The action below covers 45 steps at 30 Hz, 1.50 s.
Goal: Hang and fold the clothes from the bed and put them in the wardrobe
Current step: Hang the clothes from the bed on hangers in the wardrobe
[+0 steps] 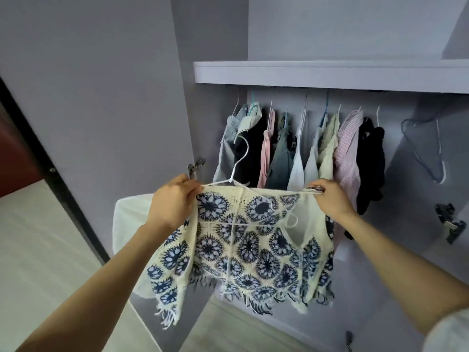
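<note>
A cream crochet top [251, 245] with blue flower circles and a fringed hem hangs on a white wire hanger [238, 161]. I hold it up in front of the open wardrobe. My left hand [172, 201] pinches the top's left shoulder together with the hanger's end. My right hand [332, 199] pinches the right shoulder. The hanger's hook points up toward the row of hung clothes [299, 153] under the shelf [330, 72].
Several garments hang close together on the rail. To their right hang empty hangers [426, 146]. The wardrobe door [101, 97] stands open at the left, with a white laundry bag [129, 224] below it. Hinges [450, 224] stick out on the right panel.
</note>
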Each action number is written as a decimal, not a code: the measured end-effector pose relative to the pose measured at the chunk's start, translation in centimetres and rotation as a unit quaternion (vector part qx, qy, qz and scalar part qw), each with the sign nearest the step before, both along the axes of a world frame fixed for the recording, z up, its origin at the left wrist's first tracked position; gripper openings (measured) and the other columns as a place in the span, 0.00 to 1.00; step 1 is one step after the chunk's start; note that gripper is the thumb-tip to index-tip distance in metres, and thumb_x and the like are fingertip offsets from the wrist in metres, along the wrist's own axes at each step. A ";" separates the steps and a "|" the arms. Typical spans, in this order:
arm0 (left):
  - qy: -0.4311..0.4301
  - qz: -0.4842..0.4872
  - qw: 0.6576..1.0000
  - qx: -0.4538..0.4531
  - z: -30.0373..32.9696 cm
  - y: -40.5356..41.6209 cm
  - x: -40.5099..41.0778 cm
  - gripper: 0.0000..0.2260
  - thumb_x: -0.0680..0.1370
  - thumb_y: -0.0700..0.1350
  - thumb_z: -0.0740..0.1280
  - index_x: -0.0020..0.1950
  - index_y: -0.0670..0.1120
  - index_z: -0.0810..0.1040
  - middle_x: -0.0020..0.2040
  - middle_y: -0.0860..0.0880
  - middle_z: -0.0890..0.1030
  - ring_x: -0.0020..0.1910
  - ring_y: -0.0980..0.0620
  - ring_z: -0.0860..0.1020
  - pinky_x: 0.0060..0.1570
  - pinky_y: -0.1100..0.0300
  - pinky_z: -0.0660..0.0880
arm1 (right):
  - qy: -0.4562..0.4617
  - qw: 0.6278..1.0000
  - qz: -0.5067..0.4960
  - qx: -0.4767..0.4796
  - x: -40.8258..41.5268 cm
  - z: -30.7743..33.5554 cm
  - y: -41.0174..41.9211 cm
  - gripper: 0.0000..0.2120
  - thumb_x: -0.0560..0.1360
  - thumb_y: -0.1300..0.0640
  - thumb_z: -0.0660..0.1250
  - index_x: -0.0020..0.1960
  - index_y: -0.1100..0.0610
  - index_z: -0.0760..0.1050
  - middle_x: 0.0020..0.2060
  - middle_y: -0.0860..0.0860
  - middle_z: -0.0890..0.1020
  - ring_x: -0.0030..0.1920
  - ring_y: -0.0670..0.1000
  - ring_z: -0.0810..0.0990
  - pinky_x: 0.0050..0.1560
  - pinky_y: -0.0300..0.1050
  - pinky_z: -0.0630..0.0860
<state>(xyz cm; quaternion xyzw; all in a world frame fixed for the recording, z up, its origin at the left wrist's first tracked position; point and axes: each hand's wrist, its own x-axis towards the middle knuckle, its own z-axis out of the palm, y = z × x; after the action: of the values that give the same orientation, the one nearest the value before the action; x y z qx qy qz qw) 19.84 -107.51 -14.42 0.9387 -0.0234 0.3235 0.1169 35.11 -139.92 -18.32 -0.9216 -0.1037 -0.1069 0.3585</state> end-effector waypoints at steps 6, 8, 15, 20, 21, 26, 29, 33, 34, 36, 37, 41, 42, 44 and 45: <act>-0.034 0.055 0.998 -0.022 -0.1 -2.9 0.9 0.08 0.79 0.45 0.66 0.49 0.45 0.84 0.41 0.46 0.78 0.33 0.40 0.78 0.32 0.57 0.70 | -0.065 0.997 -0.041 -0.009 -2.3 2.3 0.0 0.11 0.75 0.63 0.63 0.56 0.58 0.78 0.50 0.57 0.82 0.50 0.59 0.79 0.43 0.44 0.71; -0.038 0.067 0.996 -0.040 -0.2 -3.7 1.0 0.09 0.79 0.46 0.65 0.51 0.46 0.84 0.41 0.47 0.78 0.34 0.41 0.77 0.33 0.59 0.67 | -0.076 0.996 -0.054 0.000 -2.8 3.2 0.1 0.09 0.75 0.61 0.64 0.55 0.58 0.77 0.48 0.56 0.82 0.48 0.59 0.79 0.43 0.47 0.73; -0.086 0.094 0.983 -0.130 -0.3 -4.1 1.9 0.11 0.80 0.46 0.64 0.47 0.42 0.83 0.41 0.46 0.77 0.35 0.42 0.76 0.33 0.58 0.67 | 0.216 0.929 0.286 -0.095 -6.2 1.7 0.1 0.15 0.79 0.50 0.60 0.56 0.60 0.75 0.43 0.53 0.81 0.37 0.44 0.81 0.39 0.37 0.78; -0.110 0.030 0.984 -0.138 -0.3 -3.9 1.7 0.13 0.79 0.49 0.62 0.48 0.42 0.83 0.38 0.48 0.76 0.33 0.45 0.76 0.32 0.56 0.72 | -0.132 0.987 0.091 0.030 -4.9 2.5 -0.4 0.06 0.76 0.64 0.64 0.50 0.60 0.79 0.39 0.52 0.79 0.35 0.45 0.76 0.38 0.34 0.70; -0.109 0.018 0.984 -0.142 -0.3 -3.9 1.7 0.13 0.79 0.49 0.63 0.49 0.43 0.83 0.38 0.48 0.76 0.33 0.45 0.76 0.32 0.56 0.73 | -0.204 0.977 0.053 0.013 -4.5 3.1 -0.4 0.08 0.75 0.65 0.65 0.52 0.61 0.79 0.43 0.54 0.79 0.41 0.50 0.78 0.43 0.35 0.68; -0.116 -0.034 0.985 -0.120 0.0 -4.8 1.5 0.16 0.78 0.54 0.60 0.50 0.46 0.84 0.38 0.56 0.74 0.32 0.51 0.74 0.31 0.59 0.72 | -0.175 0.963 0.184 -0.086 -5.5 5.4 2.5 0.22 0.77 0.48 0.62 0.69 0.54 0.68 0.56 0.52 0.78 0.56 0.53 0.76 0.60 0.52 0.69; -0.118 -0.058 0.988 -0.085 0.1 -5.6 1.4 0.18 0.78 0.55 0.58 0.49 0.48 0.84 0.38 0.53 0.76 0.31 0.51 0.76 0.28 0.58 0.73 | -0.077 0.966 0.236 -0.074 -6.2 5.8 5.1 0.19 0.78 0.43 0.59 0.66 0.46 0.68 0.48 0.47 0.80 0.40 0.45 0.78 0.47 0.46 0.73; -0.118 -0.079 0.989 -0.042 -0.5 -6.2 1.2 0.16 0.78 0.55 0.59 0.48 0.48 0.84 0.38 0.53 0.78 0.32 0.50 0.78 0.27 0.58 0.75 | -0.069 0.960 0.264 0.066 -6.2 5.6 7.2 0.14 0.76 0.39 0.57 0.41 0.45 0.74 0.28 0.51 0.74 0.28 0.48 0.69 0.37 0.51 0.70; -0.116 -0.077 0.989 -0.043 -0.6 -6.3 1.0 0.17 0.77 0.55 0.59 0.48 0.48 0.84 0.39 0.53 0.78 0.33 0.50 0.79 0.29 0.59 0.75 | -0.073 0.958 0.263 0.083 -6.1 5.5 7.7 0.15 0.78 0.43 0.57 0.38 0.50 0.73 0.27 0.51 0.70 0.28 0.48 0.67 0.36 0.53 0.68; -0.109 -0.062 0.991 -0.045 -0.9 -6.1 0.8 0.18 0.77 0.58 0.59 0.49 0.49 0.83 0.40 0.54 0.79 0.37 0.50 0.79 0.38 0.60 0.73 | -0.089 0.962 0.244 0.079 -6.3 5.3 8.0 0.17 0.80 0.50 0.55 0.35 0.54 0.68 0.27 0.53 0.68 0.29 0.50 0.65 0.37 0.57 0.68; -0.103 -0.049 0.992 -0.044 -1.1 -5.8 0.7 0.19 0.76 0.60 0.58 0.51 0.50 0.83 0.41 0.53 0.79 0.40 0.50 0.79 0.44 0.58 0.71 | -0.094 0.967 0.228 0.069 -6.3 5.2 8.0 0.17 0.81 0.51 0.55 0.33 0.52 0.65 0.26 0.51 0.67 0.29 0.50 0.66 0.37 0.57 0.68; 0.025 0.030 0.995 -0.094 -2.4 -2.6 -0.1 0.31 0.72 0.69 0.58 0.69 0.51 0.69 0.59 0.51 0.75 0.61 0.50 0.71 0.65 0.45 0.62 | -0.103 0.979 0.167 0.055 -5.6 5.3 6.6 0.17 0.81 0.54 0.55 0.33 0.51 0.65 0.27 0.46 0.69 0.31 0.49 0.70 0.40 0.51 0.68; 0.072 0.042 0.987 -0.136 -2.8 -1.8 -0.3 0.33 0.72 0.67 0.61 0.72 0.51 0.64 0.62 0.52 0.73 0.63 0.52 0.70 0.69 0.44 0.58 | -0.106 0.981 0.155 0.055 -5.3 5.4 6.1 0.16 0.81 0.54 0.55 0.35 0.54 0.68 0.29 0.48 0.71 0.33 0.52 0.72 0.41 0.51 0.69; 0.140 0.054 0.964 -0.221 -3.3 -0.5 -0.4 0.30 0.75 0.56 0.68 0.73 0.50 0.61 0.56 0.51 0.75 0.60 0.51 0.72 0.68 0.47 0.61 | -0.116 0.983 0.131 0.050 -4.9 5.6 5.2 0.17 0.81 0.53 0.54 0.39 0.60 0.70 0.30 0.53 0.73 0.36 0.56 0.73 0.41 0.52 0.69; 0.150 0.058 0.954 -0.255 -3.5 -0.2 -0.2 0.25 0.76 0.50 0.68 0.71 0.48 0.65 0.51 0.49 0.77 0.57 0.47 0.75 0.61 0.49 0.67 | -0.123 0.984 0.122 0.048 -4.7 5.7 4.8 0.16 0.81 0.53 0.54 0.38 0.60 0.70 0.30 0.53 0.72 0.35 0.56 0.73 0.39 0.51 0.68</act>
<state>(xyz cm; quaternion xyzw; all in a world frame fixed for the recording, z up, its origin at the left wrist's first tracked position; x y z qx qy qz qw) 19.60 -107.66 -17.95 0.9152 0.1322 0.1807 0.3351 30.37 -135.16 -12.66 -0.8636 -0.2536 -0.1791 0.3972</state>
